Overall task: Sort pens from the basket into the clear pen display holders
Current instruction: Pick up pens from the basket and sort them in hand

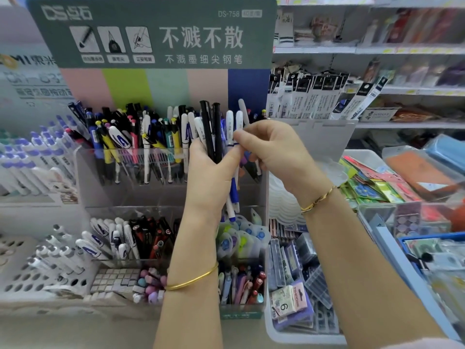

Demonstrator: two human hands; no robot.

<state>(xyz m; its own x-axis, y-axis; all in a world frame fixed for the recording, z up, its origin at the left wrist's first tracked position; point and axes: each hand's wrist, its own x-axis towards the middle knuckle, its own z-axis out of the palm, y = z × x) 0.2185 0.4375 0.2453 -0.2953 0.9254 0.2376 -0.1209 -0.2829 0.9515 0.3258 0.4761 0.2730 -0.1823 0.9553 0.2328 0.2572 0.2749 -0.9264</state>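
My left hand (208, 172) grips a bundle of pens (212, 132), black ones and white ones with blue trim, held upright in front of the clear tiered pen display holder (83, 177). My right hand (271, 152) pinches the cap end of one white pen (238, 124) in that bundle with thumb and forefinger. The holder's upper tier is packed with assorted pens (141, 139); the lower tier holds white and black pens (120, 243). No basket is clearly identifiable in this view.
A green sign board (151, 34) rises behind the holder. White markers (30, 157) stand at the left. A white bin of stationery (297, 278) sits right of the holder, refill packs (317, 99) hang above it, and a blue crate (432, 260) lies far right.
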